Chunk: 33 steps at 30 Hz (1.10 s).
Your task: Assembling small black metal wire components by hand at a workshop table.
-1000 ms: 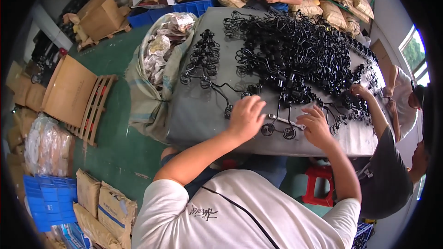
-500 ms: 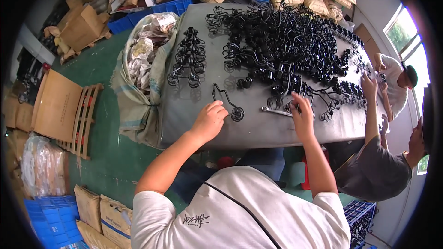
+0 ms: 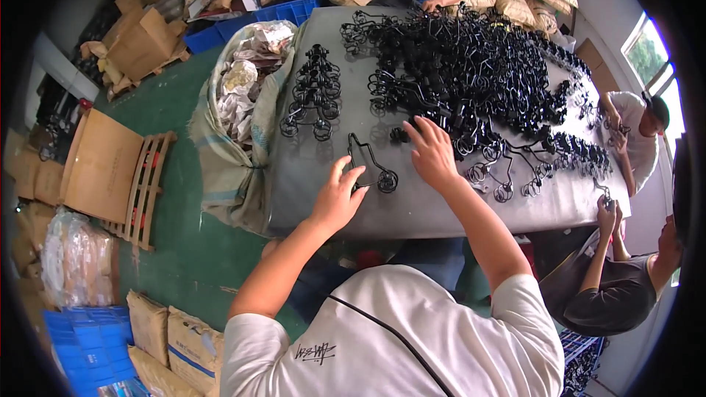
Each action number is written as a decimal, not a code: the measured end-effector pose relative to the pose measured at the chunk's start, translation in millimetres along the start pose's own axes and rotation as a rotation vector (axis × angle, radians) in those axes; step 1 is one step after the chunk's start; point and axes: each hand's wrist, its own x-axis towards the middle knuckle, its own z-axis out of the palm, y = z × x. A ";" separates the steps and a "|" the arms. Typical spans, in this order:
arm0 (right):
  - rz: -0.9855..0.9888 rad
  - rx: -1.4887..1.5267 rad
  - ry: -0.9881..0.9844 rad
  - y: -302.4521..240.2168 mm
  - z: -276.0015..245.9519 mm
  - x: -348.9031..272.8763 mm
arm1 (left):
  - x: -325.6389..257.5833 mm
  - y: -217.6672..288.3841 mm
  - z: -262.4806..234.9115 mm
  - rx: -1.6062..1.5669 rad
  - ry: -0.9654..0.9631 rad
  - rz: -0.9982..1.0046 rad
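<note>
A bent black rod (image 3: 366, 145) with a round loop at its end is at the table's near side. My left hand (image 3: 337, 198) has its thumb and fingers around the rod's left end; the exact contact is partly hidden. Palm down over the table, my right hand (image 3: 432, 156) holds nothing and its fingers are spread. Its fingertips are beside a small black clamp-like piece (image 3: 399, 134), at the edge of a large tangled pile of black looped parts (image 3: 471, 66). A neat stack of similar parts (image 3: 312, 95) lies at the left.
The grey table (image 3: 301, 198) has a woven sack (image 3: 232, 165) of crumpled wrapping at its left edge. Co-workers are at the far side and right, one in a dark shirt (image 3: 614, 290). A wooden pallet (image 3: 151, 191) and a blue bin (image 3: 220, 33) stand on the left floor.
My right hand has moved left and away from me, toward the small piece; the wrench beneath it no longer shows. My left hand stays at the rod. The view has shifted slightly.
</note>
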 end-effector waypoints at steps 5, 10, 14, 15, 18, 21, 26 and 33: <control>-0.078 -0.144 -0.080 18.9 35.0 28.5 | 8.8 -8.8 0.0 0.101 -0.023 0.034; 0.276 0.148 -0.116 -1.9 -9.8 10.3 | 22.5 -14.7 -1.2 0.065 -0.070 0.024; 0.407 0.423 -0.574 -11.9 -43.7 -23.8 | 33.0 -27.4 11.4 0.108 -0.005 0.059; 0.331 0.497 -0.612 -12.6 -44.4 -33.7 | 39.3 -29.4 15.1 0.115 0.009 0.058; 0.340 0.671 -0.593 -10.8 3.2 -59.8 | 67.9 -34.3 20.8 0.131 0.064 0.029; 0.491 0.840 -0.483 -38.2 -18.2 -48.7 | 71.8 -20.8 26.6 0.347 0.338 -0.024; 0.485 0.602 -0.159 -49.7 -27.2 -86.8 | 25.0 32.0 11.6 0.052 -0.020 0.402; 0.168 0.280 -0.055 -59.8 -6.5 -106.0 | 11.0 30.2 44.5 0.053 -0.191 0.331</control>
